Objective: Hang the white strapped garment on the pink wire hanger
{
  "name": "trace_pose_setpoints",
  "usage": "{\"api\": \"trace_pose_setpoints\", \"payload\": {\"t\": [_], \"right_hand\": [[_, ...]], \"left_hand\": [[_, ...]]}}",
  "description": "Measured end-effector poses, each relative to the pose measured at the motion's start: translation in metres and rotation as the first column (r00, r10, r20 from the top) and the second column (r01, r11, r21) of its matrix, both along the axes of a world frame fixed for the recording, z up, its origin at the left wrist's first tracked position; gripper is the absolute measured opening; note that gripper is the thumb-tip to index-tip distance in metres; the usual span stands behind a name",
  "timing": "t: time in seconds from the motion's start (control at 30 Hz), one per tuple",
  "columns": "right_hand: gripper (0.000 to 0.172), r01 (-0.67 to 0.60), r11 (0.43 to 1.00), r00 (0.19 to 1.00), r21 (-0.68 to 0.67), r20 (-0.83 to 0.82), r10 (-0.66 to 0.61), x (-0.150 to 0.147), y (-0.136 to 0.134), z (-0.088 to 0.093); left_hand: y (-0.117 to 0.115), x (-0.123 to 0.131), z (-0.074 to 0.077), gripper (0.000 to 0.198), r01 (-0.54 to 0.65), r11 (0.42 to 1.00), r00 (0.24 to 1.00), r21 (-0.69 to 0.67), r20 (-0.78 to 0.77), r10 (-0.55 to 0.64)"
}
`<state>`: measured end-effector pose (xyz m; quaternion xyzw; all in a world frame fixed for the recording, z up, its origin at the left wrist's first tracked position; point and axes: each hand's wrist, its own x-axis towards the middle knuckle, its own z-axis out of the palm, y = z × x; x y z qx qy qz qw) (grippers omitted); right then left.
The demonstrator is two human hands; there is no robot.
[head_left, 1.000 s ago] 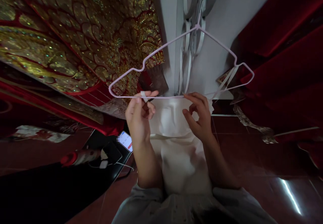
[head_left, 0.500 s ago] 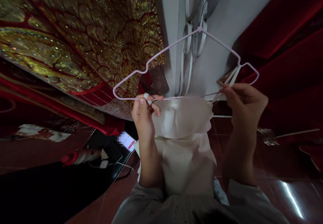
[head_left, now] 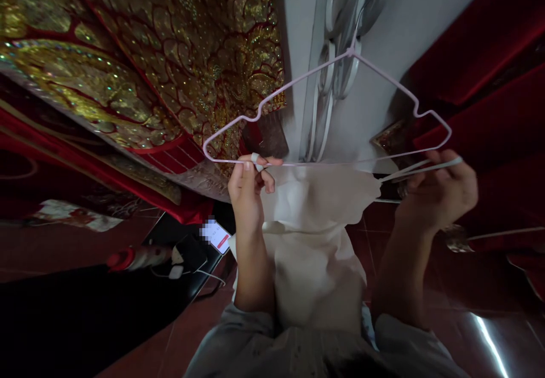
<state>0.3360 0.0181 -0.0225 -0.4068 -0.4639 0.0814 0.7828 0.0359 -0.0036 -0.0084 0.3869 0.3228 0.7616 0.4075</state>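
A pale wire hanger (head_left: 395, 85) hangs in front of a grey wall, and a white garment (head_left: 315, 236) drapes below its bottom bar. My left hand (head_left: 248, 196) pinches the garment's left strap against the bar near the hanger's left end. My right hand (head_left: 438, 193) is closed on the right strap (head_left: 419, 169), pulled out taut just below the hanger's right end.
A red and gold embroidered cloth (head_left: 170, 54) hangs at upper left. Dark red fabric (head_left: 494, 71) fills the right side. A phone (head_left: 216, 236) with a lit screen, a charger and a red-tipped object (head_left: 128, 257) lie on a black surface at lower left. The floor is reddish tile.
My right hand has moved from the middle of the bar out to the right, taking the right strap and drawing it off the hanger's right end. The left hand has stayed put.
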Motion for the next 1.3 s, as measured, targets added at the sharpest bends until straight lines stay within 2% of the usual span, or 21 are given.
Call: {"api": "trace_pose_setpoints", "payload": {"t": [0.07,0.13,0.2,0.27,0.33,0.37,0.43,0.47,0.5,0.57,0.63,0.7,0.8,0.9,0.97,1.07,1.13,1.2,1.23,1.3], "right_hand": [[0.025,-0.153,0.982,0.975,-0.115,0.146,0.169,-0.023,-0.012,0.004],[0.028,-0.287,0.915,0.893,-0.283,0.268,0.363,-0.041,-0.018,0.011],[0.029,-0.337,0.862,0.819,-0.379,0.333,0.467,-0.052,-0.017,0.013],[0.025,-0.327,0.876,0.820,-0.355,0.353,0.450,-0.059,-0.014,0.009],[0.017,-0.310,0.901,0.846,-0.303,0.345,0.407,-0.061,-0.011,0.002],[0.014,-0.305,0.908,0.852,-0.288,0.343,0.395,-0.062,-0.010,-0.001],[0.010,-0.290,0.914,0.858,-0.283,0.347,0.380,-0.061,-0.010,-0.005],[0.010,-0.285,0.913,0.856,-0.293,0.350,0.380,-0.061,-0.009,-0.006],[0.009,-0.283,0.910,0.855,-0.302,0.350,0.382,-0.061,-0.009,-0.006],[0.010,-0.289,0.903,0.854,-0.319,0.341,0.394,-0.061,-0.008,-0.006],[0.011,-0.302,0.892,0.849,-0.337,0.329,0.413,-0.064,-0.008,-0.007],[0.011,-0.299,0.889,0.853,-0.347,0.321,0.413,-0.068,-0.009,-0.010],[0.010,-0.281,0.904,0.868,-0.323,0.317,0.383,-0.074,-0.012,-0.015],[0.010,-0.276,0.913,0.870,-0.302,0.325,0.370,-0.076,-0.013,-0.018],[0.011,-0.275,0.913,0.866,-0.302,0.334,0.371,-0.075,-0.012,-0.017],[0.013,-0.266,0.917,0.867,-0.297,0.342,0.362,-0.070,-0.009,-0.015],[0.014,-0.266,0.916,0.868,-0.300,0.339,0.363,-0.069,-0.009,-0.014],[0.015,-0.274,0.912,0.863,-0.306,0.340,0.374,-0.072,-0.011,-0.014],[0.016,-0.277,0.911,0.861,-0.307,0.342,0.377,-0.075,-0.013,-0.014],[0.020,-0.278,0.908,0.857,-0.314,0.347,0.382,-0.080,-0.018,-0.014]], "left_hand": [[-0.001,0.003,0.000,0.043,0.000,1.000,1.000,-0.002,0.003,0.000],[-0.003,0.006,-0.002,0.039,-0.021,1.000,1.000,0.000,0.003,0.021],[-0.004,0.007,-0.007,0.032,-0.059,0.998,0.998,0.006,-0.006,0.059],[-0.003,0.000,-0.014,0.029,-0.144,0.989,0.989,0.013,-0.031,0.145],[0.000,-0.014,-0.021,0.024,-0.300,0.953,0.949,0.044,-0.087,0.303],[0.002,-0.024,-0.024,0.020,-0.391,0.917,0.910,0.077,-0.119,0.397],[0.007,-0.045,-0.026,0.009,-0.557,0.809,0.790,0.186,-0.180,0.586],[0.010,-0.056,-0.025,0.009,-0.601,0.759,0.740,0.251,-0.186,0.647],[0.013,-0.065,-0.022,0.010,-0.602,0.734,0.722,0.315,-0.179,0.668],[0.019,-0.077,-0.012,0.017,-0.515,0.761,0.764,0.394,-0.193,0.616],[0.025,-0.082,0.004,0.036,-0.344,0.848,0.832,0.403,-0.287,0.474],[0.030,-0.080,0.023,0.051,-0.159,0.933,0.853,0.324,-0.431,0.295],[0.036,-0.075,0.050,0.043,-0.002,0.988,0.797,0.156,-0.596,0.096],[0.040,-0.074,0.064,0.024,0.023,0.993,0.735,0.119,-0.675,0.064],[0.040,-0.073,0.064,0.025,-0.012,0.987,0.733,0.158,-0.670,0.116],[0.041,-0.065,0.049,0.038,-0.093,0.973,0.788,0.213,-0.581,0.202],[0.040,-0.054,0.034,0.046,-0.192,0.953,0.863,0.234,-0.422,0.277],[0.037,-0.040,0.018,0.048,-0.299,0.933,0.921,0.202,-0.193,0.337],[0.034,-0.032,0.010,0.046,-0.310,0.938,0.941,0.158,-0.090,0.326],[0.026,-0.017,-0.001,0.043,-0.254,0.966,0.965,0.053,0.080,0.249]]}}
